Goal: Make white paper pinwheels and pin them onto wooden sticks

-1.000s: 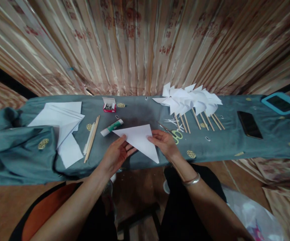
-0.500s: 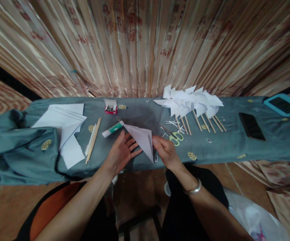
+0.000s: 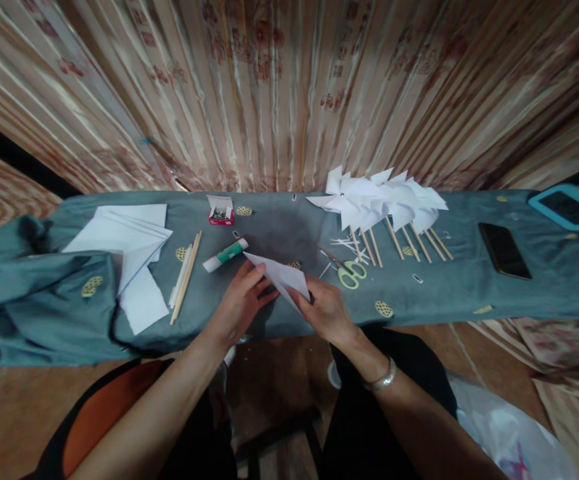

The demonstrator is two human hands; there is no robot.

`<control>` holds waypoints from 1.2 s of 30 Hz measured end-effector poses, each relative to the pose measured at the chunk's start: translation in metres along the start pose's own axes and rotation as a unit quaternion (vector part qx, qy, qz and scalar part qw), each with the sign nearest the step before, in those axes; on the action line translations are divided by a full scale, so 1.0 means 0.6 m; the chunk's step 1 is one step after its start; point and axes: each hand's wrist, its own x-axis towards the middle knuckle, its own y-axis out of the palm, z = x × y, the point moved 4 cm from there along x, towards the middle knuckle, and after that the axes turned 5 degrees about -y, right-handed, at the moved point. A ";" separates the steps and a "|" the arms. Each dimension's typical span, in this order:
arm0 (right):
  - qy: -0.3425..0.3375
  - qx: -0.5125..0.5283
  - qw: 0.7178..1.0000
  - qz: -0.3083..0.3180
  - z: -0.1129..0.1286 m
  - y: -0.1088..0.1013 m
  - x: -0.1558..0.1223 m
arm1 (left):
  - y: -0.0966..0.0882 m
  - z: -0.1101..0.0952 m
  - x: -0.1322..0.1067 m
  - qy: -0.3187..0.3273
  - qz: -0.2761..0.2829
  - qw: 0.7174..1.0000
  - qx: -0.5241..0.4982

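A folded white sheet of paper (image 3: 282,275), roughly triangular, is held between both hands above the front of the cloth-covered table. My left hand (image 3: 242,299) grips its left edge, thumb on top and fingers underneath. At the paper's right corner, my right hand (image 3: 328,308) pinches it between thumb and fingers. Just beyond my left hand lies a green and white glue stick (image 3: 225,255). Scissors with light green handles (image 3: 352,274) rest near my right hand, beside thin white paper strips (image 3: 348,245).
White paper pinwheels (image 3: 364,200) on wooden sticks lie at the back right. A phone (image 3: 504,251) and a blue-framed tablet (image 3: 569,207) are farther right. Left are paper sheets (image 3: 129,227), sticks (image 3: 186,279) and a small red box of pins (image 3: 220,212). A curtain (image 3: 279,100) hangs behind the table (image 3: 449,293).
My left hand has closed from spread fingers onto the paper's left edge. My right hand has shifted its hold, and the paper has tilted.
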 end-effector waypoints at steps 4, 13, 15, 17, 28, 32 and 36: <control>0.073 -0.039 0.997 -0.002 -0.012 -0.006 0.004 | -0.021 -0.027 -0.006 0.255 -0.130 0.913 0.290; 0.085 -0.044 0.995 0.031 -0.003 0.007 -0.002 | 0.051 0.000 -0.073 0.474 0.020 0.516 0.713; 0.075 -0.030 0.996 0.025 -0.008 0.012 -0.004 | 0.048 0.002 -0.073 0.458 0.020 0.524 0.718; 0.057 -0.020 0.998 -0.002 -0.016 0.010 -0.004 | 0.036 -0.001 -0.069 0.436 0.022 0.565 0.701; -0.156 -0.258 0.952 0.052 -0.025 -0.007 -0.020 | -0.020 0.007 -0.044 0.332 0.032 0.671 0.662; -0.205 -0.222 0.944 0.134 -0.026 -0.007 -0.037 | -0.017 0.017 -0.044 0.336 0.046 0.657 0.673; -0.187 -0.184 0.953 0.149 -0.024 -0.022 -0.048 | -0.023 0.026 -0.043 0.337 0.063 0.652 0.677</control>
